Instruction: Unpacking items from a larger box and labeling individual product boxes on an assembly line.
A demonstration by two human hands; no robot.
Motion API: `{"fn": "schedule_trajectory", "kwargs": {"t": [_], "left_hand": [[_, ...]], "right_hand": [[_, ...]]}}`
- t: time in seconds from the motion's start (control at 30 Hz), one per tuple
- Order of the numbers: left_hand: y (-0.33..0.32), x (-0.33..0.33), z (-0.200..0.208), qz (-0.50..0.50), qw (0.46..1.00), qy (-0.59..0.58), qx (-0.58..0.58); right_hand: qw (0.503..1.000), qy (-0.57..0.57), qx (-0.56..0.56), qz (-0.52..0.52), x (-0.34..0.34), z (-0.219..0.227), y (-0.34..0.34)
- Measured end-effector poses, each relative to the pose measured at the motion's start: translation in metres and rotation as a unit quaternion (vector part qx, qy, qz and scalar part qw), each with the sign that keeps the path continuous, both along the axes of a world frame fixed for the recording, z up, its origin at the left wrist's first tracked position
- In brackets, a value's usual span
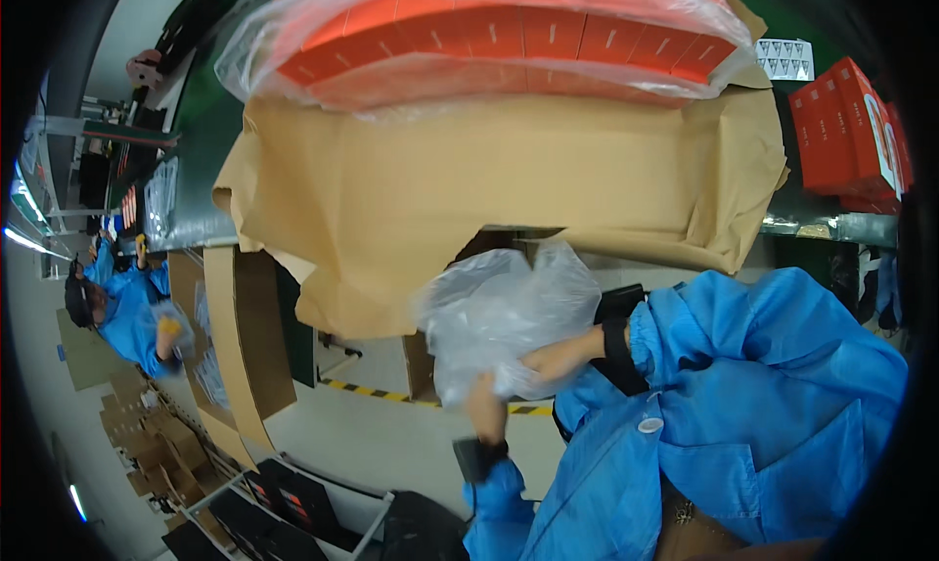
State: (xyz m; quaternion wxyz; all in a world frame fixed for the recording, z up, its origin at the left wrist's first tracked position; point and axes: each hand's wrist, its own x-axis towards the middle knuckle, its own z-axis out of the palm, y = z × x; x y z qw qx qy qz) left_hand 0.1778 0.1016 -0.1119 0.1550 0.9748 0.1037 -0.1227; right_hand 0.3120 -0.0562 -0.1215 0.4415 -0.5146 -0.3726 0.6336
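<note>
A crumpled clear plastic bag (489, 312) is bunched up in front of my body, below the near edge of the brown wrapping paper (469, 160). My left hand (485, 406), smeared by motion, is closed at the bag's lower edge. My right hand (559, 356) reaches in from the right, its fingers closed in the plastic and partly hidden by its folds. Both wrists wear black bands. Beyond the paper stands a row of orange-red boxes (523, 35), loosely covered by clear plastic film.
Red boxes (841, 135) and a white label sheet (785, 60) lie on the green table at right. An open cardboard carton (249, 341) stands at left. A co-worker in blue (132, 312) is farther left. Black-and-yellow tape (377, 393) marks the floor.
</note>
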Motion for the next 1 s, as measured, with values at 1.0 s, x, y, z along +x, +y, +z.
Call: {"fn": "schedule_trajectory", "kwargs": {"t": [1.0], "left_hand": [[-0.084, 0.373, 0.223, -0.373, 0.845, -0.367, -0.110]], "right_hand": [[0.257, -0.868, -0.171, -0.388, 0.261, 0.231, -0.263]]}}
